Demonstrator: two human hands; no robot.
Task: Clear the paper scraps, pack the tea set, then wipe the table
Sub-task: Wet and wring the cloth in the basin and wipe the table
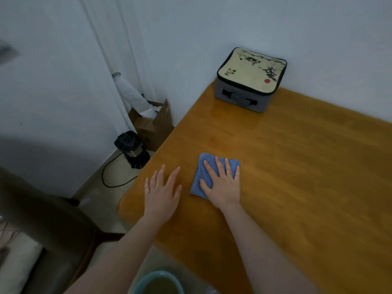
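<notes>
The counter [297, 166] showed no scraps; the tea case [250, 71] sat zipped. Near it our right hand [224, 185] pressed the cloth [202, 161], fingers [219, 166] straight, left hand [162, 194] flat. Wiping seemed unfinished.

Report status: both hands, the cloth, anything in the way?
Left hand open, flat on wooden table. Right hand open, pressing blue cloth flat. Closed tea set case at far corner, apart from the cloth. No scraps seen.

dim, bluish light | soft focus | wide-angle bending at edges
</notes>
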